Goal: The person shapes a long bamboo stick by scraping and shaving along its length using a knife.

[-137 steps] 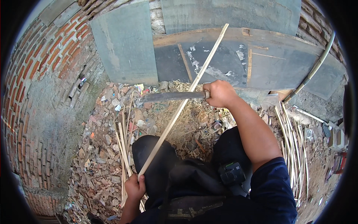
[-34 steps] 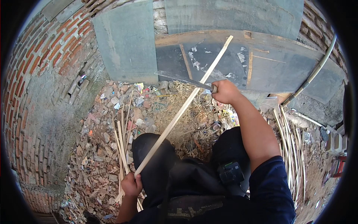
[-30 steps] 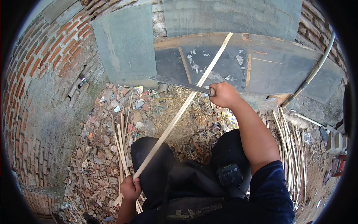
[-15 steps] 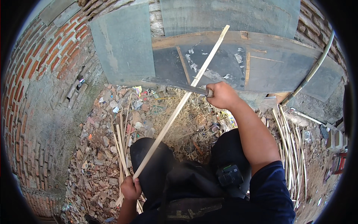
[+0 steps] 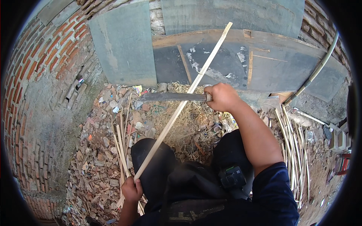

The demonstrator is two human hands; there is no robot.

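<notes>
My left hand [image 5: 132,189] is closed around the near end of a long pale bamboo strip [image 5: 166,129], beside my left knee. The strip slants up and away to the right, its far end in front of the dark boards. My right hand [image 5: 223,97] grips the handle of a machete [image 5: 171,97], stretched out ahead of me. The blade points left and lies across the strip around its middle; whether it touches the strip I cannot tell. Pale shavings [image 5: 188,122] lie on the ground beneath the blade.
More strips [image 5: 122,147] lie on rubble by my left leg, and a larger bundle of strips [image 5: 292,150] lies to the right. Grey boards [image 5: 124,47] lean at the back, with a brick wall [image 5: 49,56] at left. A pale pole [image 5: 315,73] leans at right.
The machete's blade has come slightly nearer to me along the strip and now shows its broad side. My left hand has kept its place; the strip's far end has shifted up slightly.
</notes>
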